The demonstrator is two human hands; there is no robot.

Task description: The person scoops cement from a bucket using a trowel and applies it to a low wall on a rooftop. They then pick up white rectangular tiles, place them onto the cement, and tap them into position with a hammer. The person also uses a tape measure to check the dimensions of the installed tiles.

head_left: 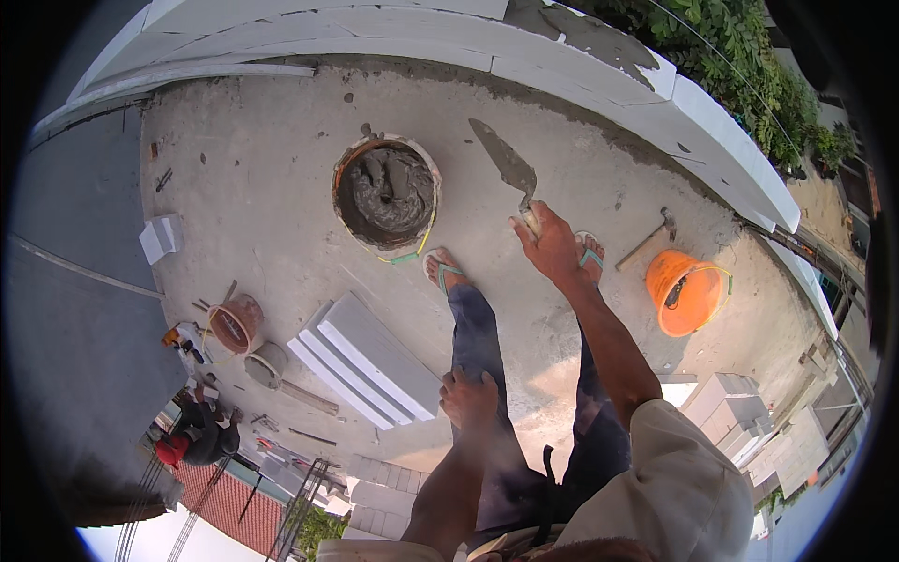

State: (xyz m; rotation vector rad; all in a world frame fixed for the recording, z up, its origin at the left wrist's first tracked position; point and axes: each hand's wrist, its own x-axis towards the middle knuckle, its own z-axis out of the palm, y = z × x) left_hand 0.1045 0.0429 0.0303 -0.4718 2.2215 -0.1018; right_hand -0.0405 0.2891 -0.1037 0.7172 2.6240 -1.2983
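Note:
My right hand [548, 245] is closed around the handle of a pointed steel trowel [506, 161], its blade smeared with grey mortar and held above the concrete slab. Just left of the blade stands a round bucket [386, 192] filled with wet mortar. My left hand [468, 398] rests on my left thigh, fingers curled against the dark trousers, holding nothing. Both feet wear teal flip-flops [442, 269] close to the bucket.
A low wall of white blocks [599, 80] curves along the slab's far edge. White blocks [370, 361] lie stacked to my left, an orange bucket [685, 292] and a hammer [648, 240] to my right. Small pots [236, 323] sit near the slab's edge; a person [201, 433] stands below.

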